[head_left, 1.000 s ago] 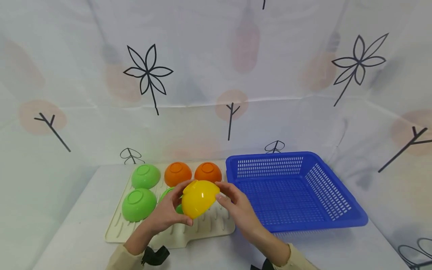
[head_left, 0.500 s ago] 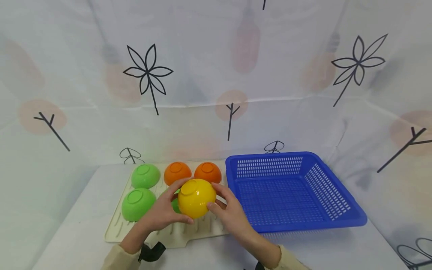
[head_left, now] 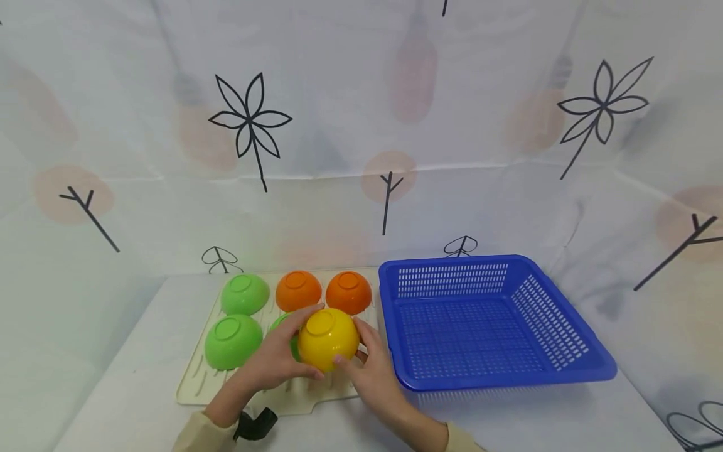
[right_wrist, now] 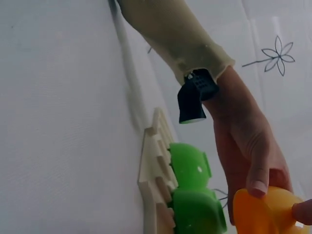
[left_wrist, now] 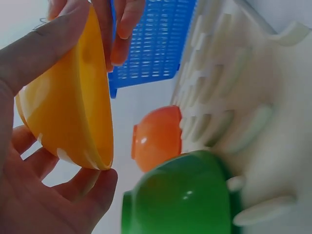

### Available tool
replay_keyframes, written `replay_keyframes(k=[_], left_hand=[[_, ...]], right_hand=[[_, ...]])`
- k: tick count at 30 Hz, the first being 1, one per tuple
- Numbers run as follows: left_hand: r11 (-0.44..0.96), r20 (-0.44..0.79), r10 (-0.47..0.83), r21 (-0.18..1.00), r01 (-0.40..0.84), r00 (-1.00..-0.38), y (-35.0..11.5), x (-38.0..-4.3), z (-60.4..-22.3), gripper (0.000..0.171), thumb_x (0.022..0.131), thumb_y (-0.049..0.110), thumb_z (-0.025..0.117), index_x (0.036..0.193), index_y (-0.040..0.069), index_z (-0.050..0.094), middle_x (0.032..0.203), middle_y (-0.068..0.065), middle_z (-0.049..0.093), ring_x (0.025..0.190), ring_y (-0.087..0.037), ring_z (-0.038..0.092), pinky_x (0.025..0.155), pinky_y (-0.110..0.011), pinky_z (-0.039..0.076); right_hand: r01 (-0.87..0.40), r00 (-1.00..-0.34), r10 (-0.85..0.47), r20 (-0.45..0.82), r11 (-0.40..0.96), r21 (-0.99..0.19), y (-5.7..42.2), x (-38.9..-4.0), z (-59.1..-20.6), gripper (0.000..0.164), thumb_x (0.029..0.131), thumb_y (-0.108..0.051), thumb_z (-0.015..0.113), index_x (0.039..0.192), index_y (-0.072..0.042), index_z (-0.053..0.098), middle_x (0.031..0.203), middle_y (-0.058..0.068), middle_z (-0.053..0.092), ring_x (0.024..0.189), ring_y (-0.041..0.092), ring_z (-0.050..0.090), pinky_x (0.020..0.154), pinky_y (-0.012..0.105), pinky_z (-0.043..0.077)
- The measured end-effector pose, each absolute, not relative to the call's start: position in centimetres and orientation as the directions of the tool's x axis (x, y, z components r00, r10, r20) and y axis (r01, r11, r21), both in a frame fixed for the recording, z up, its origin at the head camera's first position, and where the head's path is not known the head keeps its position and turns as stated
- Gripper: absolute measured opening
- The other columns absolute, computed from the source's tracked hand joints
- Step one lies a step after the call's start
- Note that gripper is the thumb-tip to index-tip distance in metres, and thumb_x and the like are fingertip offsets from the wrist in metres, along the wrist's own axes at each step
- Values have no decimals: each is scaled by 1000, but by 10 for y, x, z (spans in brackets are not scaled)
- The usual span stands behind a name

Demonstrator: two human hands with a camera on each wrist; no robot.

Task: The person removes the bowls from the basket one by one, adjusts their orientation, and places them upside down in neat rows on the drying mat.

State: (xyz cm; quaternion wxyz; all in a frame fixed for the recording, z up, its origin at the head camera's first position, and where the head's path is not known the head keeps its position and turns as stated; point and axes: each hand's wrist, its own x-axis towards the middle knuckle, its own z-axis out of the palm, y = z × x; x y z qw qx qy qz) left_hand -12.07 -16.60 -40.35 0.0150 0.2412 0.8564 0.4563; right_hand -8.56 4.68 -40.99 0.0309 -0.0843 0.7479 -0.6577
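Observation:
A yellow bowl (head_left: pixel 329 341), base up and rim down, is held between both hands above the cream drying rack (head_left: pixel 198 376). My left hand (head_left: pixel 277 358) grips its left side, thumb near the front and fingers curled round the far side. On the right, my right hand (head_left: pixel 369 370) holds it, thumb in front and fingers behind. In the left wrist view, the bowl's rim (left_wrist: pixel 100 97) is apart from the rack. A green bowl (left_wrist: pixel 180 200) on the rack lies close by, mostly hidden in the head view by the left hand and the yellow bowl.
Two upturned green bowls (head_left: pixel 233 342) occupy the rack's left side. Two orange bowls (head_left: pixel 348 292) sit upturned along its back. A blue plastic basket (head_left: pixel 497 380) stands on the white table (head_left: pixel 130 376) to the right, with a patterned cloth (head_left: pixel 339 125) behind.
The yellow bowl has turned from tilted to base up and come slightly lower. My right hand has shifted left and down with it; the left hand has stayed nearly in place.

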Motion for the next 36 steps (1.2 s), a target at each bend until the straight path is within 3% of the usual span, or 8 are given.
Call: replay_keyframes(k=[5, 11, 16, 19, 25, 36], left_hand=[[482, 184, 435, 779, 401, -882, -161, -122, -413, 104, 65, 29, 95, 152, 26, 37, 150, -5, 44, 132, -34, 44, 109, -63, 33], [500, 148, 460, 772, 392, -876, -155, -125, -419, 106, 67, 30, 94, 154, 28, 32, 153, -4, 39, 132, -33, 43, 109, -63, 33], [520, 142, 486, 746, 416, -862, -149, -128, -419, 96, 77, 36, 87, 155, 29, 31, 156, -2, 35, 136, -31, 40, 110, -61, 33], [523, 154, 476, 742, 419, -866, -144, -131, -420, 89, 82, 31, 84, 155, 26, 34, 157, -2, 36, 138, -31, 39, 111, -60, 32], [513, 144, 421, 776, 366, -896, -132, -136, -426, 85, 80, 19, 85, 152, 17, 39, 154, -5, 40, 137, -32, 41, 112, -58, 32], [558, 131, 261, 788, 261, -956, -109, -139, -439, 85, 76, 32, 88, 147, 16, 44, 147, -8, 47, 132, -31, 46, 110, -56, 37]], right_hand=[[-42, -987, -157, 22, 127, -991, 48, -86, -419, 85, 88, -16, 78, 155, -4, 28, 156, 15, 28, 138, 35, 36, 112, 51, 34], [-28, -990, -138, 13, 106, -994, 50, -86, -429, 82, 90, -12, 74, 155, -2, 26, 157, 18, 26, 139, 38, 34, 112, 53, 32], [-31, -991, -129, 20, 83, -996, 52, -90, -438, 82, 91, -8, 72, 156, 1, 22, 160, 22, 19, 141, 42, 29, 112, 56, 30], [-40, -992, -122, 31, 71, -997, 53, -93, -442, 80, 92, -3, 69, 155, 3, 20, 160, 24, 16, 142, 43, 27, 113, 57, 29], [-52, -995, -95, 43, 92, -994, 54, -98, -446, 77, 92, 6, 62, 155, 6, 18, 160, 28, 13, 146, 45, 18, 115, 57, 21], [-107, -992, -80, 97, 122, -987, 55, -98, -448, 69, 97, 8, 52, 155, 6, 15, 162, 26, 5, 149, 41, 1, 118, 58, 3]])
